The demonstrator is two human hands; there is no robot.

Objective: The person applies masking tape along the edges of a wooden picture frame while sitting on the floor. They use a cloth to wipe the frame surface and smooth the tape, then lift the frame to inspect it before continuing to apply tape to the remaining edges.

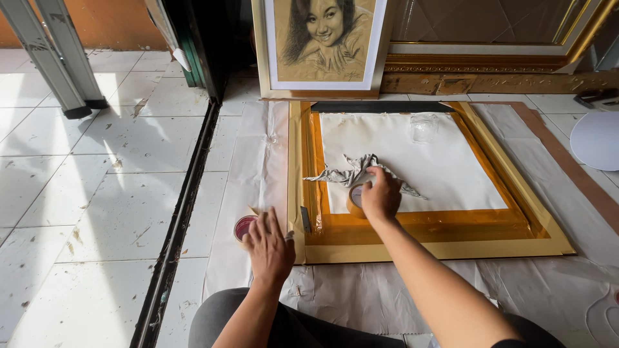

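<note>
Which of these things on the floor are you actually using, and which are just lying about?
In use:
left hand on a small red-topped roll
right hand on a tape roll
crumpled paper
gold frame, lying flat

Lying about:
framed portrait leaning behind
ladder legs
white disc
clear cup

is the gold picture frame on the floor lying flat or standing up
Lying flat: the gold frame rests on the paper sheet, all four sides visible from above.

Both forearms are bare from wrist to elbow; the left hand (269, 245) and the right hand (381, 195) wear no gloves; a black sleeve edge shows at the right upper arm; grey trousers cover the legs.
</note>
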